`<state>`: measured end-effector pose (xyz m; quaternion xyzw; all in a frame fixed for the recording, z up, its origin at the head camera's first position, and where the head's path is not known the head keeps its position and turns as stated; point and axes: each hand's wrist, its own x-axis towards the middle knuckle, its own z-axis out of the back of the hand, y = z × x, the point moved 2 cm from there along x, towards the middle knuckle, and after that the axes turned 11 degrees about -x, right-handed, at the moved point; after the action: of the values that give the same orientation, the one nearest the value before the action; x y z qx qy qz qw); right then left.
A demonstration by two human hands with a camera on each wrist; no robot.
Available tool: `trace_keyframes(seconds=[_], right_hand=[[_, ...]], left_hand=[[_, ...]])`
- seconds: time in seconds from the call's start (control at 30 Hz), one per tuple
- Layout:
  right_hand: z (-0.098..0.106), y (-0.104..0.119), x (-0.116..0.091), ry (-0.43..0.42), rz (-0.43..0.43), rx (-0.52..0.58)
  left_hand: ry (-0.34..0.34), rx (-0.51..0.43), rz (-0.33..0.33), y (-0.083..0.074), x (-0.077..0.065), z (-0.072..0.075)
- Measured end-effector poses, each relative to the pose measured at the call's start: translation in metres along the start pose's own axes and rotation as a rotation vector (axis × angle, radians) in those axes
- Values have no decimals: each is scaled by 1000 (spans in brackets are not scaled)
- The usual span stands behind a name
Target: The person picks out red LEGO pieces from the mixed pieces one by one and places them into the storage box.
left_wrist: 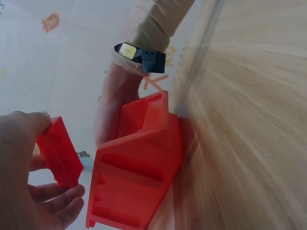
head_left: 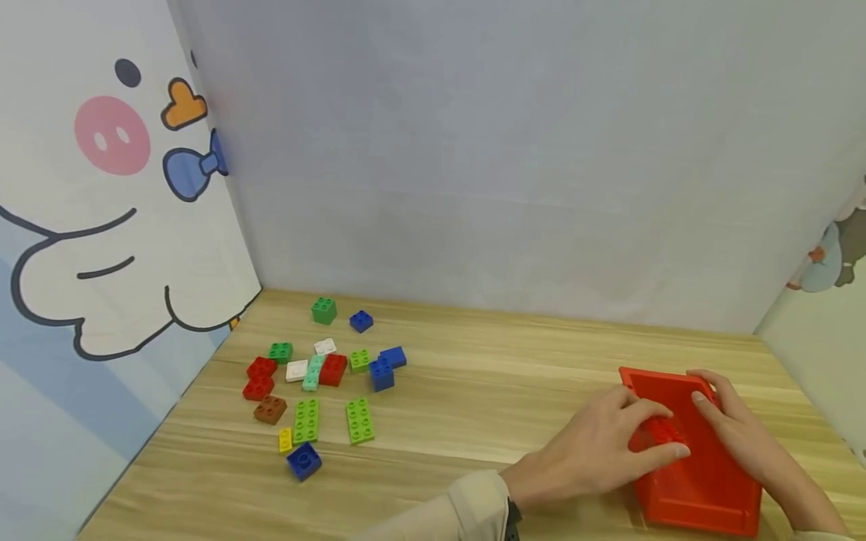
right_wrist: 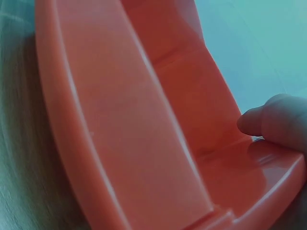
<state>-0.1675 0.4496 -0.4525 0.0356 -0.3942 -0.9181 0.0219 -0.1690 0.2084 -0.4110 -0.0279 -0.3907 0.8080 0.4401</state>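
Note:
Over the opening of a red plastic bin (head_left: 710, 485), my left hand (head_left: 598, 447) pinches a red toy brick (head_left: 664, 430). In the left wrist view the same brick (left_wrist: 61, 153) sits between the thumb and the fingers, apart from the bin's wall (left_wrist: 129, 179). My right hand (head_left: 740, 432) grips the bin at its far right edge. The thumb (right_wrist: 276, 122) lies over that rim in the right wrist view, and the other fingers are mostly hidden there. The bin stands on the wooden table at the right.
Loose bricks lie across the table's left side, among them a green brick (head_left: 324, 310), a brown brick (head_left: 270, 409), a lime brick (head_left: 360, 421) and a blue brick (head_left: 304, 460). A pale curtain (head_left: 507, 165) hangs behind the wooden table (head_left: 473, 391).

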Motion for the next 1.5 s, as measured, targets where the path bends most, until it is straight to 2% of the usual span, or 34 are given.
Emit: trace_keyframes(seconds=[0.37,0.67,0.97,1.37,1.5], right_hand=[[3,1,1,-10,2,-38],[4,3,1,-2,-5,-68],[2,1,0,-2,-19,-43],[0,2,-2,5,-28,-36],[1,1,-1,-4,-19,-36]], left_hand=[[35,22,-3,2,9,-6],[22,75,-33,1,16,-8],[56,109,-66,0,22,-12],[104,170,-66,0,27,-21],[97,226,-75,0,29,-23]])
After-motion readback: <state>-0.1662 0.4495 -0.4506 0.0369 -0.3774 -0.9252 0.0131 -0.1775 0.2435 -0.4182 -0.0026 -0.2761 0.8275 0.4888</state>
